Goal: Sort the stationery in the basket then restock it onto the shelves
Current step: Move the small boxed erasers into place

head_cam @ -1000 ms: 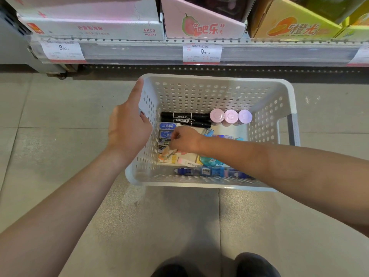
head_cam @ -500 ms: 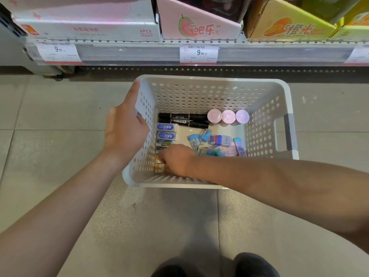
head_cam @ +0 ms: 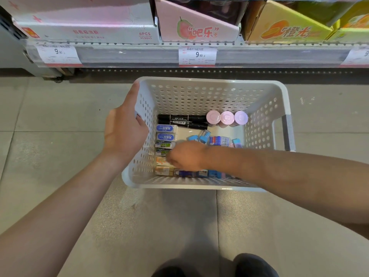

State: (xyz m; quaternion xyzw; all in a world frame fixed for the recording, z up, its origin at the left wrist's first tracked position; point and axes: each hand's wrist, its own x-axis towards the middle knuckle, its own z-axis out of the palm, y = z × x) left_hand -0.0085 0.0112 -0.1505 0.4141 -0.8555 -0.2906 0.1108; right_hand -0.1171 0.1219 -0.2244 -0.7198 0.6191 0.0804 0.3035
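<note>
the right hand (head_cam: 186, 155) is down inside the basket (head_cam: 211, 84), knuckles up and blurred, its fingertips hidden at the left-hand column of small packs; whether they pinch a pack or only nudge one, i cannot tell. the left hand (head_cam: 123, 130) holds the basket's left wall, thumb laid along the rim and fingers curled in over the edge.

the step looks like lining up the small packs by kind against the left wall. to do it well, keep the left hand's hold firm so the basket does not skate on the tiled floor (head_cam: 60, 136), and slide each pack flat along the bottom rather than lifting it, so the neat rows already made are not knocked. work one kind at a time.

inside, the sorting seems well along. two black markers (head_cam: 182, 121) lie side by side across the far end, with three pink round-capped tubes (head_cam: 227, 117) standing just beside them to the right. down the left wall runs a column: two blue erasers (head_cam: 166, 132), then two green-labelled packs (head_cam: 164, 147), then orange-and-white packs (head_cam: 162, 165) nearest the person. loose blue clear-cased items (head_cam: 217, 139) lie jumbled in the middle, unsorted. along the near wall lies a row of blue pieces (head_cam: 199, 173), partly hidden by the forearm.

the shelf (head_cam: 139, 54) ahead carries boxed goods above price tags; nothing has been restocked from this basket yet, as far as i can judge.
</note>
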